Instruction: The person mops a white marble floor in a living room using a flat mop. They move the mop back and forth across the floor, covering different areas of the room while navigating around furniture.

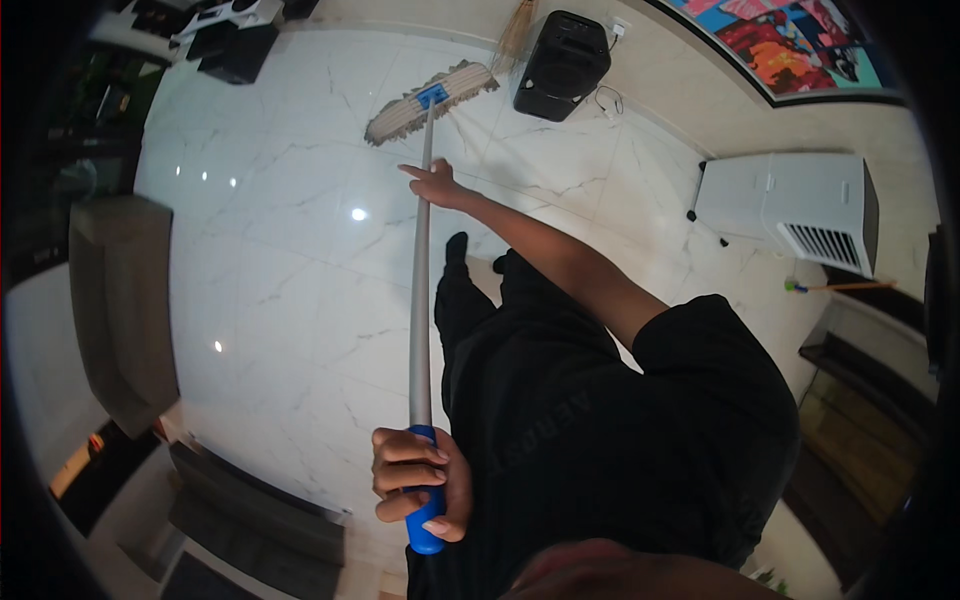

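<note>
A flat dust mop stretches away from me over the glossy white marble-look floor. My left hand [424, 484] is wrapped around its blue handle grip [426, 534], close to my body. Farther up, my right hand [439, 184] holds the grey metal pole [421, 315] with the index finger stretched out to the left. At the far end, the fringed mop head [397, 118] lies slantwise on the floor, joined to the pole by a blue plate [432, 95]. My feet [456, 247] in black socks stand right of the pole.
A black loudspeaker [562, 67] and a straw broom [512, 37] stand by the wall near the mop head. To the right is a white air cooler [787, 199] on casters. Grey sofas [124, 300] line the left; dark boxes [232, 52] sit far left.
</note>
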